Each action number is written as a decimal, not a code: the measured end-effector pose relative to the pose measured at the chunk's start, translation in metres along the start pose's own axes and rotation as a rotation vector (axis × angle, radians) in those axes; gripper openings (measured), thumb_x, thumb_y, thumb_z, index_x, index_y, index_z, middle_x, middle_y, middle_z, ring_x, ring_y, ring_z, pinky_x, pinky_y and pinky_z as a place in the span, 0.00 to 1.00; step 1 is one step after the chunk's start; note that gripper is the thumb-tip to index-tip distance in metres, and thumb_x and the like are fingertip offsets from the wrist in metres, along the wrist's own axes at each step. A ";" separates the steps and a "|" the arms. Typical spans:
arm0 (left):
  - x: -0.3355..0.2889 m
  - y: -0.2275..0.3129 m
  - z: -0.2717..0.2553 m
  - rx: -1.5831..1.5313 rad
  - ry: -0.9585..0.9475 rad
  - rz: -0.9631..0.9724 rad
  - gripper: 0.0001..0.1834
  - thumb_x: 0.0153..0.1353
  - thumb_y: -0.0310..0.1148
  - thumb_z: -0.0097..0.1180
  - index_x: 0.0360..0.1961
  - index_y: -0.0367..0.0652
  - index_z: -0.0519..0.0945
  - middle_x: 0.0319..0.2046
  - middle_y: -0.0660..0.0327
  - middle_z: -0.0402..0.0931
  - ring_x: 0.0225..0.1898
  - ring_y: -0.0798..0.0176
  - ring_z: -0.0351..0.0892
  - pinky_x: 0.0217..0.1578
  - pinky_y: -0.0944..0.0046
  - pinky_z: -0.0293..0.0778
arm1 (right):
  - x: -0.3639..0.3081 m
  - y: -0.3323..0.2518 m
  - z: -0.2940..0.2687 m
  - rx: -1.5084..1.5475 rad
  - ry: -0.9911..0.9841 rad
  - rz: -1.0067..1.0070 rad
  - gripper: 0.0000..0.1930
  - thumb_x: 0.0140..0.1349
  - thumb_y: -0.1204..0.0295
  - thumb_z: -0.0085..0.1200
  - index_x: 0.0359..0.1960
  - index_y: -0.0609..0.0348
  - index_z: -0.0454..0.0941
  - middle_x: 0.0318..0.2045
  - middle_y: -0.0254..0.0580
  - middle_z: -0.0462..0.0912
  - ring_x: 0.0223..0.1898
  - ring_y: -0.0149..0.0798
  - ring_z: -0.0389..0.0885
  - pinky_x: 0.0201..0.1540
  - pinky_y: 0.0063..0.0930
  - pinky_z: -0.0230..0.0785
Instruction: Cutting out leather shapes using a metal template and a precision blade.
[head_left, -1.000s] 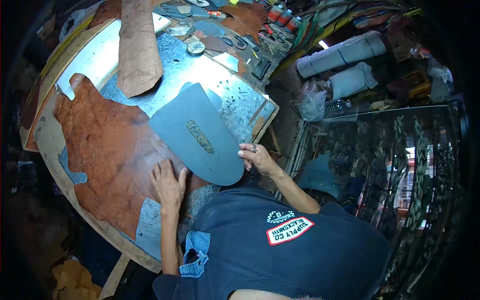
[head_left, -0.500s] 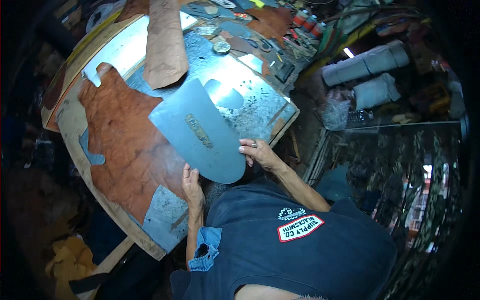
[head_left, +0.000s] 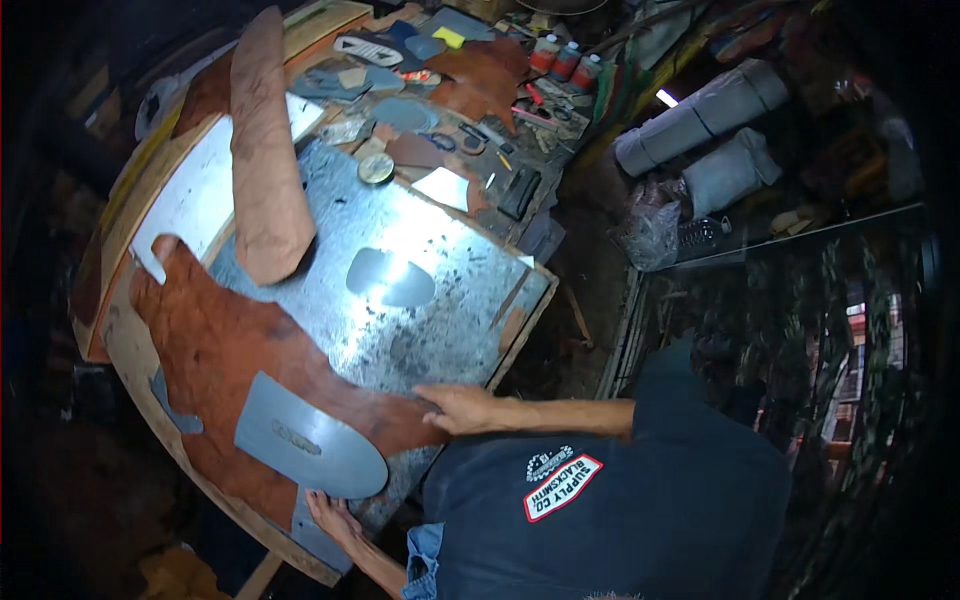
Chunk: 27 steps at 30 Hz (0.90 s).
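Observation:
A grey rounded flat template (head_left: 312, 437) lies on the reddish-brown leather hide (head_left: 220, 340), which is spread over the worktable's left part. Its straight end points to the far left, its curved end toward me. My left hand (head_left: 337, 520) is at the template's near edge, fingers apart and fingertips touching or just beside it. To the right, my right hand (head_left: 460, 409) reaches over the hide's right tip. Its index finger is stretched out, the other fingers partly bent, and I see nothing held in it.
A long tan leather piece (head_left: 270, 170) lies across the board. A small grey template (head_left: 390, 278) rests on the worn metal sheet (head_left: 400, 340). Farther back are a round tin (head_left: 376, 168), leather scraps, tools and several bottles (head_left: 565, 62). Wrapped rolls (head_left: 700, 115) stand at right.
The large grey template has come down from both hands onto the hide, to the left and nearer. My right hand has let go of it and moved left and down. The view has shifted.

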<state>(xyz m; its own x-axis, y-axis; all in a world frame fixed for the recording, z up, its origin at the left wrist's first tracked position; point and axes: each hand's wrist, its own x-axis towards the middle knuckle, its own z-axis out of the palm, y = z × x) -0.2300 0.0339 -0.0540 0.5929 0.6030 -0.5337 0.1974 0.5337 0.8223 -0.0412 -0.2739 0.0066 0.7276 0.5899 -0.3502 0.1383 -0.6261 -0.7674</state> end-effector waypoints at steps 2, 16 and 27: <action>-0.001 -0.002 0.013 0.084 0.132 -0.046 0.28 0.69 0.35 0.47 0.68 0.40 0.58 0.61 0.51 0.65 0.59 0.52 0.69 0.57 0.51 0.67 | 0.000 -0.005 -0.007 0.225 -0.100 0.104 0.29 0.59 0.61 0.55 0.59 0.65 0.67 0.44 0.63 0.80 0.47 0.60 0.79 0.51 0.41 0.71; -0.003 0.011 0.066 0.615 0.196 -0.002 0.20 0.69 0.36 0.45 0.59 0.37 0.71 0.50 0.54 0.75 0.49 0.56 0.76 0.47 0.54 0.71 | 0.032 0.037 -0.094 -0.050 -0.348 0.032 0.14 0.60 0.62 0.48 0.34 0.60 0.80 0.31 0.55 0.82 0.36 0.57 0.81 0.39 0.50 0.72; -0.003 0.007 0.082 0.776 0.333 0.015 0.21 0.67 0.38 0.48 0.57 0.36 0.73 0.44 0.55 0.78 0.40 0.58 0.76 0.38 0.59 0.70 | 0.214 0.280 -0.406 1.109 0.854 0.039 0.06 0.58 0.72 0.50 0.30 0.57 0.79 0.26 0.38 0.79 0.12 0.32 0.70 0.12 0.27 0.65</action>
<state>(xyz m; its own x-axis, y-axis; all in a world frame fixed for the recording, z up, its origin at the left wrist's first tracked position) -0.1658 -0.0126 -0.0302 0.3625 0.8151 -0.4519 0.7439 0.0390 0.6671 0.4258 -0.5297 -0.0654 0.9531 -0.1582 -0.2579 -0.1961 0.3260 -0.9248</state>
